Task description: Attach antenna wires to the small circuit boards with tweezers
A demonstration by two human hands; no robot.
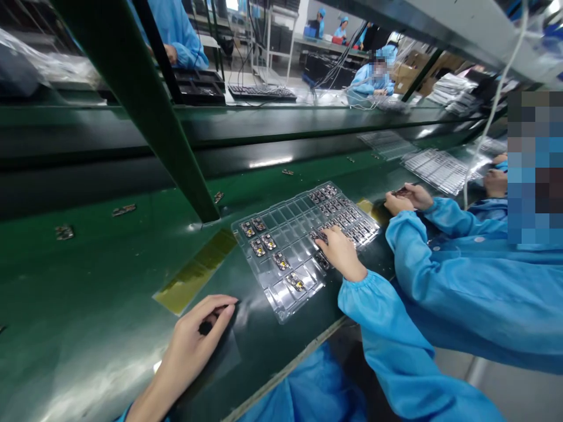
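Note:
A clear plastic tray [281, 220] with rows of compartments lies on the green bench. Small circuit boards fill much of its right side; several more, such as a circuit board [280, 261] with a yellow patch, sit along its left side. My right hand [341, 252] reaches over the tray's middle, fingertips closed on a small circuit board [319, 234] at a compartment. My left hand [197, 331] rests on the bench left of the tray, its thumb and fingers curled together at the tips. Whatever lies between them, if anything, is hidden.
A yellow film strip [196, 272] lies left of the tray. Loose boards [124, 210] are scattered along the bench. A green post [145, 111] slants down behind the tray. At right, a co-worker's hands [407, 199] hold a dark item near more clear trays [440, 170].

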